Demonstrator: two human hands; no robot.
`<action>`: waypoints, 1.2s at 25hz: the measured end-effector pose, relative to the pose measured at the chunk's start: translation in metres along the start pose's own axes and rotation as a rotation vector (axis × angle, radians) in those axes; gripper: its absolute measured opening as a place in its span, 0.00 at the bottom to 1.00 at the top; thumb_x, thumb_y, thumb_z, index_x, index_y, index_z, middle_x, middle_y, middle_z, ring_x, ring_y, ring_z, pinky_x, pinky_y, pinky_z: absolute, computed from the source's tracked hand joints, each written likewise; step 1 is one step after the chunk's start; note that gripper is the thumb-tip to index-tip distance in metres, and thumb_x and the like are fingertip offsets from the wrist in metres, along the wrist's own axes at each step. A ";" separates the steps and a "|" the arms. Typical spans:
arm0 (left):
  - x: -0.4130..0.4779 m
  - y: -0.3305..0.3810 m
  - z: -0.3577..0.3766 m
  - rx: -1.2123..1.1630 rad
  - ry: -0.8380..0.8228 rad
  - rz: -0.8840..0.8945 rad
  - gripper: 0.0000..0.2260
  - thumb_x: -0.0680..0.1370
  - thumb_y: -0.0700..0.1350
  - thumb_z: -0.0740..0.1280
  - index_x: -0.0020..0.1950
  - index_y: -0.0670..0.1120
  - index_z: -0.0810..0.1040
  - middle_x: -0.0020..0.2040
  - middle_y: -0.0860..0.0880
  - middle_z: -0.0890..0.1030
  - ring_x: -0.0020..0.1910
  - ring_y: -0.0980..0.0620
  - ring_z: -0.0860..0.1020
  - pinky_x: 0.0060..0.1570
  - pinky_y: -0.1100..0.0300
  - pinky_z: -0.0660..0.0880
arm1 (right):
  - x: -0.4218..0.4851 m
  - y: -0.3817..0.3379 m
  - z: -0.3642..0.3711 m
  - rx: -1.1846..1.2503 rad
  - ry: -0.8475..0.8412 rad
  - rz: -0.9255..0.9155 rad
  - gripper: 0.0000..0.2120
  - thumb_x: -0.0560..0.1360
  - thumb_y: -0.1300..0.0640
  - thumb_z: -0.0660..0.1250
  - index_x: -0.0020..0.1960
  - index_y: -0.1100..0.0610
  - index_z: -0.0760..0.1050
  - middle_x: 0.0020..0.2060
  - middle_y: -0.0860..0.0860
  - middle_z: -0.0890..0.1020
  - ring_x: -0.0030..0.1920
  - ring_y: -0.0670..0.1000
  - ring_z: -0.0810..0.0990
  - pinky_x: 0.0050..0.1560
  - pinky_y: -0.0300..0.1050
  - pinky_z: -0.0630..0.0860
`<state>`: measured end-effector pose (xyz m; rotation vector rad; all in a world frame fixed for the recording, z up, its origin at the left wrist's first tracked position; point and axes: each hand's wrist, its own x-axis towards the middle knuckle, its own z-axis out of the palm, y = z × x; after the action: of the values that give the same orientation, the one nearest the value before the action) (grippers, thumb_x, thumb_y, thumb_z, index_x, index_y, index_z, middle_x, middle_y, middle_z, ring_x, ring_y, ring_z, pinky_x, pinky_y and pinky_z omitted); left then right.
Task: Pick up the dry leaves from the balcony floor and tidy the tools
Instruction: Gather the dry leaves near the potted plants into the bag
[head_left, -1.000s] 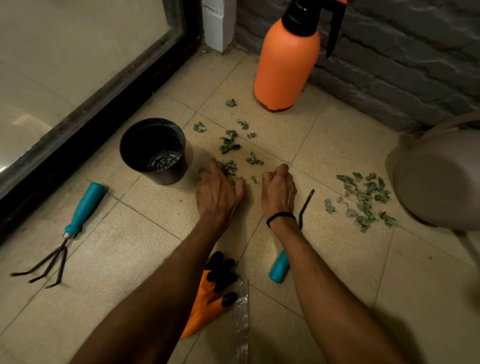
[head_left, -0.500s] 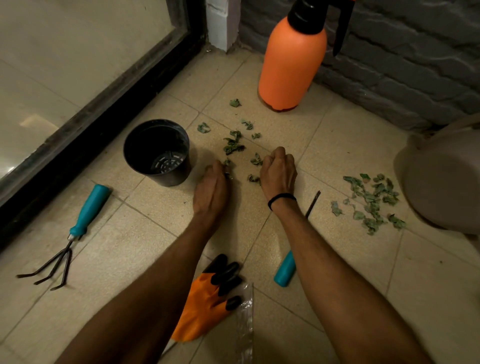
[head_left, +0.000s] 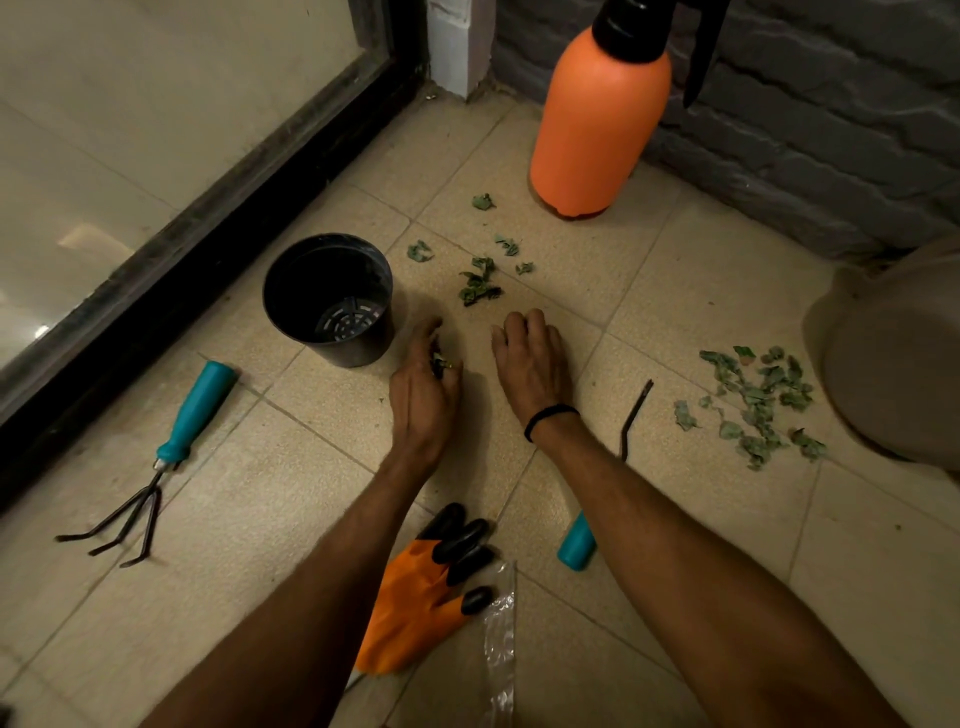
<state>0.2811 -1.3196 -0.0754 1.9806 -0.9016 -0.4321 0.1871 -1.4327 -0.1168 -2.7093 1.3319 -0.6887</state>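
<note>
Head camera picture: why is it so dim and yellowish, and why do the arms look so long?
Head view: dim warm light, soft shadows beside the black pot and orange sprayer; head view: pale glare on the glass door at left; head view: the wide-angle lens stretches the forearms near the bottom edge.

dry leaves (head_left: 478, 285) scattered, teal rake (head_left: 179, 434) lying flat
</note>
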 end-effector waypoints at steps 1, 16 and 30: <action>0.001 0.000 -0.001 0.011 0.002 0.005 0.15 0.80 0.44 0.61 0.66 0.44 0.76 0.57 0.53 0.79 0.42 0.61 0.74 0.42 0.69 0.68 | 0.002 -0.002 0.000 -0.027 0.035 -0.002 0.08 0.79 0.54 0.67 0.47 0.59 0.74 0.40 0.56 0.76 0.34 0.52 0.74 0.36 0.47 0.76; 0.001 0.015 -0.010 -0.576 0.001 -0.567 0.18 0.83 0.56 0.62 0.40 0.46 0.76 0.31 0.50 0.78 0.27 0.56 0.73 0.28 0.61 0.71 | 0.027 0.044 -0.091 1.715 -0.022 1.436 0.04 0.81 0.63 0.62 0.47 0.60 0.73 0.37 0.55 0.78 0.26 0.43 0.69 0.23 0.35 0.67; -0.019 0.030 -0.003 -0.577 0.040 -0.537 0.16 0.84 0.51 0.61 0.45 0.43 0.81 0.29 0.49 0.75 0.26 0.55 0.71 0.27 0.60 0.68 | -0.055 0.006 -0.060 0.365 -0.028 0.683 0.07 0.78 0.63 0.66 0.51 0.60 0.83 0.49 0.55 0.80 0.47 0.51 0.81 0.45 0.33 0.69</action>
<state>0.2572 -1.3143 -0.0492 1.6510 -0.1605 -0.8453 0.1294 -1.3858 -0.0848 -1.8070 1.7624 -0.7137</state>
